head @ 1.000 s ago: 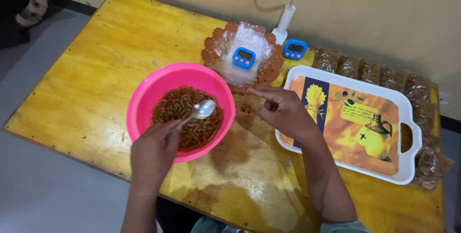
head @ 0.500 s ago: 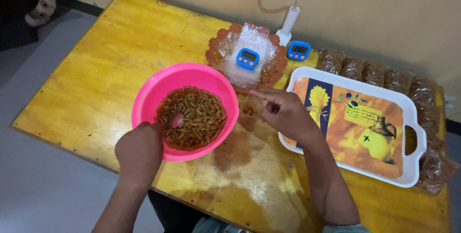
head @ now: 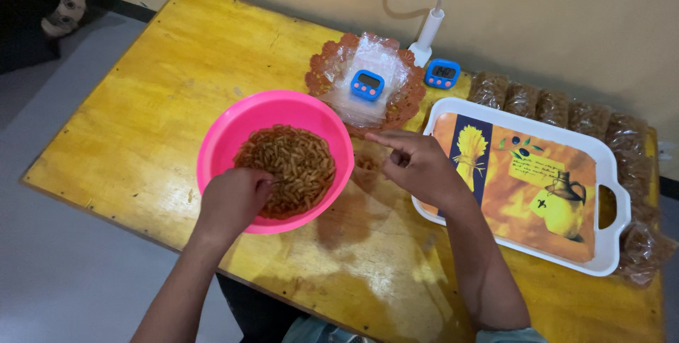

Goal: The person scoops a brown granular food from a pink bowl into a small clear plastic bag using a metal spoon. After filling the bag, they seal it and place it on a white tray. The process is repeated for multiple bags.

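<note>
Yellow table (head: 141,109) by beige wall; left hand (head: 233,198) closed in pink bowl (head: 233,120); right hand (head: 421,166) loosely open.

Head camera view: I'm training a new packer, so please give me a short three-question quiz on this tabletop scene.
1. True or false: the left hand is inside the pink bowl.
2. Where does the nearer blue timer sit?
A. on the tray
B. on clear bags atop the brown doily
C. in the bowl
3. Fill in: the right hand hovers between the bowl and the white-rimmed ____.

Key
1. True; it is down among the brown pasta-like snack pieces, and the spoon is mostly hidden by it.
2. B; it rests on the clear bags over the doily.
3. tray, which holds nothing; filled packets line the table edge behind it.
</note>
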